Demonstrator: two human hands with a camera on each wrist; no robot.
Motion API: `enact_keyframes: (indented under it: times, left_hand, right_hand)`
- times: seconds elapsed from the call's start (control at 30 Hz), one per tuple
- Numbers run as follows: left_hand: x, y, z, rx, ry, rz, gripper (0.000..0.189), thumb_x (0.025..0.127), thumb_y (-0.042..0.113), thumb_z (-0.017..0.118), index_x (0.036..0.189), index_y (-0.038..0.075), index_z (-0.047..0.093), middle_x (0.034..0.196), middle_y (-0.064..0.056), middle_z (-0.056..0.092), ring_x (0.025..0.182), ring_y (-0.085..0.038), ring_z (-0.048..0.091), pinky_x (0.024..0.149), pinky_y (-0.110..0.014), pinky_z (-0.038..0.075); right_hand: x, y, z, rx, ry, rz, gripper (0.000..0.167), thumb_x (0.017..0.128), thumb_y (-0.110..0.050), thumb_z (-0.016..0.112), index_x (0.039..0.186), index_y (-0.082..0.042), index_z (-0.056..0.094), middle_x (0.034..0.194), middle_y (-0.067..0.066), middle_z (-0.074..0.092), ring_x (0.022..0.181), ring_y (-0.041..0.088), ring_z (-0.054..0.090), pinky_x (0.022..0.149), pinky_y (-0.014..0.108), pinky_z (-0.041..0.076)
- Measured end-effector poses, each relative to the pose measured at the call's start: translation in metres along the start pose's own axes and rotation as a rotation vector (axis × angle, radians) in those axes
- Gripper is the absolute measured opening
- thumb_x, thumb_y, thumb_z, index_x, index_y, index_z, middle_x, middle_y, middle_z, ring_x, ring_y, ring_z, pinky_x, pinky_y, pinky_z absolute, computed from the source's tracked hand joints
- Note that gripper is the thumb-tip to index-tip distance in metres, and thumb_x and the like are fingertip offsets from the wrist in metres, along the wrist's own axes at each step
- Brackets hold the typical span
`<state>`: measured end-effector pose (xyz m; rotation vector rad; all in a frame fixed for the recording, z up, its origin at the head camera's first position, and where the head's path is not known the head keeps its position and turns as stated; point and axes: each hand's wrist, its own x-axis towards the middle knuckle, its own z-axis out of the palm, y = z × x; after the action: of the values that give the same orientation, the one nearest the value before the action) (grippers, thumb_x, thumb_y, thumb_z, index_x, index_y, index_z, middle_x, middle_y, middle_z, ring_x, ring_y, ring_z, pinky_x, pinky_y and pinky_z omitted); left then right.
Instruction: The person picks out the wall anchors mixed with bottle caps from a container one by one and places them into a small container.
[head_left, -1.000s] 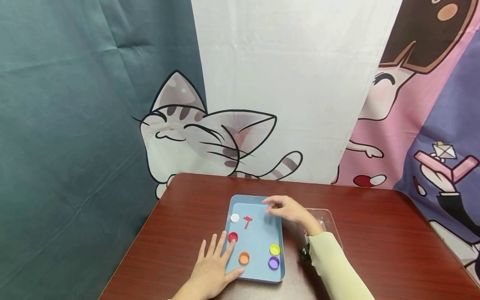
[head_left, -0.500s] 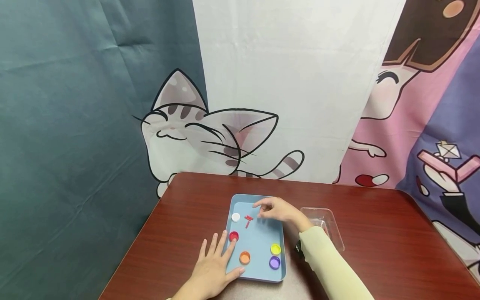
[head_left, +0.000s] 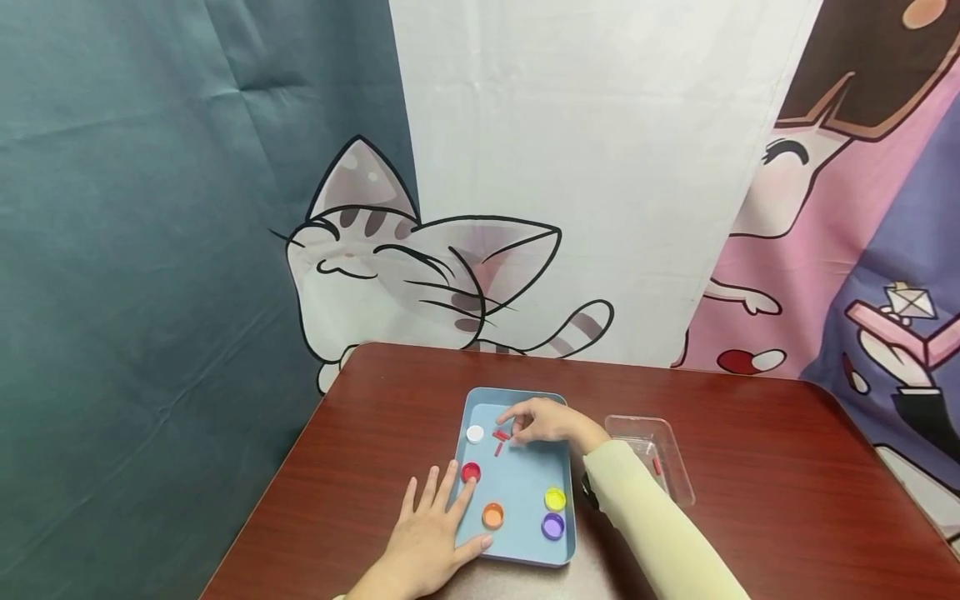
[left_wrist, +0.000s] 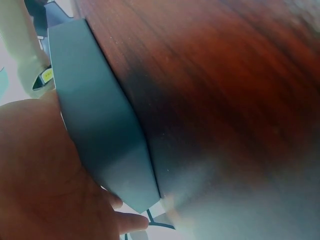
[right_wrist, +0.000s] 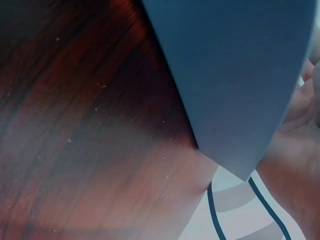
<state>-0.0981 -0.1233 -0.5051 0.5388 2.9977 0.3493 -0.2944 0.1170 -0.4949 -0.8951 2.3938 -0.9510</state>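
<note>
Fingers of the right hand bend beside red sticks in the blue tray, whether grasping one I cannot tell; a light pinch should serve, the left hand spread, holding nothing

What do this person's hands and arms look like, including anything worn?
The left hand and right hand are ungloved. The right arm has a long, plain pale-yellow sleeve, with a dark device by its cuff. Only a sliver of the left sleeve shows.
</note>
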Motion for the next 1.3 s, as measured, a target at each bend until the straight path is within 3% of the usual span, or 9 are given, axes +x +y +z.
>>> enact_keyframes:
  times: [0.43, 0.83, 1.13, 1.3]
  left_hand:
    - [0.000, 0.000, -0.001, 0.009, -0.010, 0.000, 0.085, 0.095, 0.075, 0.041, 0.158, 0.019, 0.037, 0.168, -0.016, 0.019, 0.151, -0.046, 0.021, 0.116, -0.069, 0.013]
    - [0.001, -0.002, 0.000, -0.003, 0.000, 0.007, 0.085, 0.094, 0.075, 0.041, 0.157, 0.018, 0.039, 0.168, -0.016, 0.019, 0.150, -0.047, 0.022, 0.116, -0.070, 0.013]
    - [0.000, 0.000, 0.000, 0.006, -0.010, 0.002, 0.084, 0.095, 0.074, 0.042, 0.157, 0.018, 0.039, 0.167, -0.016, 0.020, 0.150, -0.047, 0.022, 0.116, -0.071, 0.012]
    - [0.000, 0.000, -0.001, 0.027, -0.014, -0.003, 0.085, 0.094, 0.076, 0.040, 0.158, 0.019, 0.038, 0.168, -0.015, 0.019, 0.151, -0.046, 0.022, 0.116, -0.070, 0.013]
  right_hand:
    - [0.013, 0.004, 0.007, -0.135, -0.006, 0.088, 0.037, 0.086, -0.014, 0.081, 0.122, -0.024, 0.074, 0.077, -0.006, 0.058, 0.070, 0.009, 0.052, 0.067, 0.025, 0.044]
    - [0.018, 0.008, 0.008, -0.135, 0.007, 0.105, 0.025, 0.085, -0.016, 0.082, 0.108, -0.027, 0.077, 0.073, -0.004, 0.056, 0.065, 0.010, 0.050, 0.060, 0.025, 0.042]
    - [0.018, 0.007, 0.008, -0.172, -0.028, 0.100, 0.030, 0.088, -0.020, 0.080, 0.116, -0.029, 0.077, 0.077, -0.005, 0.056, 0.069, 0.010, 0.053, 0.063, 0.025, 0.044]
    - [0.019, 0.007, 0.008, -0.171, -0.026, 0.109, 0.028, 0.088, -0.020, 0.081, 0.113, -0.031, 0.077, 0.077, -0.004, 0.057, 0.069, 0.011, 0.054, 0.063, 0.026, 0.045]
